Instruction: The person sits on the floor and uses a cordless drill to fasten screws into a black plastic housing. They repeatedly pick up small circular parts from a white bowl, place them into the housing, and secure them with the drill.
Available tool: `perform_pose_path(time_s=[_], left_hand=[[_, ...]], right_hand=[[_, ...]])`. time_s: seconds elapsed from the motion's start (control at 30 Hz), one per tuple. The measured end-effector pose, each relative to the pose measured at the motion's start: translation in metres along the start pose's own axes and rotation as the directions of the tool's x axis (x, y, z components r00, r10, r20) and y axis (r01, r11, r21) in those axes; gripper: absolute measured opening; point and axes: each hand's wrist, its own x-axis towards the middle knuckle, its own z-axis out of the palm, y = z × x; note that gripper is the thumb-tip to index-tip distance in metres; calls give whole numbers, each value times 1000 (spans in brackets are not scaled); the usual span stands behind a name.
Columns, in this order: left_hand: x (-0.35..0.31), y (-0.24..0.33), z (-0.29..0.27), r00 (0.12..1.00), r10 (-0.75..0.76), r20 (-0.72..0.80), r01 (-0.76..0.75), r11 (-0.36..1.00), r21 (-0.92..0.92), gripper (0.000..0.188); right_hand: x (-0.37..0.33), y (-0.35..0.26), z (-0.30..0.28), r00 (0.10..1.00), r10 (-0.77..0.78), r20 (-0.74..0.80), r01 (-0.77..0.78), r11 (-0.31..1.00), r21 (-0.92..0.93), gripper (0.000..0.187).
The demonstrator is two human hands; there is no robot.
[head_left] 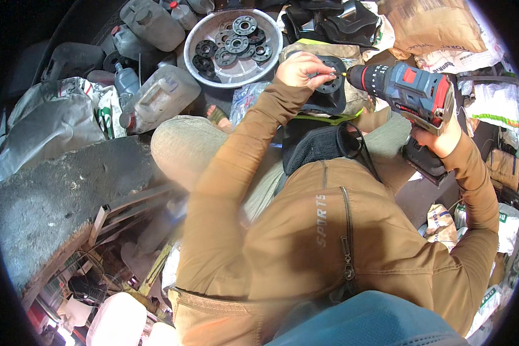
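In my right hand [443, 140] is a blue and black cordless drill [402, 85] with a red-marked collar, its chuck turned left. A thin bit sticks out toward the pinched fingers of my left hand [301, 70]. Whatever those fingertips hold at the bit's tip is too small to make out. Just below and behind that hand, a round black flange [328, 86] sits on a dark, squarish part [316, 102] between my legs. Beyond my left forearm, a white perforated basket [188, 55] holds several black flanges [236, 43].
Grey plastic jugs [166, 97] crowd the far left, beside a silvery sack [52, 124]. A rough dark ledge [69, 184] runs along the left. Black molded parts [334, 23] lie at the back. Paper sacks [429, 23] and white bags [499, 104] line the right.
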Motion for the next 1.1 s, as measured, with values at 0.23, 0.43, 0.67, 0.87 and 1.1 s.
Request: perform_pose_path(time_s=[0.23,0.43,0.67,0.87,1.1], left_hand=[[-7,-7,4,1000,-20,-9,20,1000,23,13],[-22,-32,14,984,-136,118,128,989,78,18],[-52,-72,29,835,-495,242,426,858,285,31],[-65,-90,50,754,-622,210,577,780,241,58],[-74,-88,45,852,-498,163,468,863,193,58]], right_hand=[[19,-19,-2,922,362,135,-368,930,19,49],[45,-10,20,934,352,58,-356,906,228,46],[90,7,28,902,391,186,-393,919,-25,36],[110,12,33,850,472,234,-463,881,-95,43],[133,20,39,832,480,279,-422,873,-244,36]])
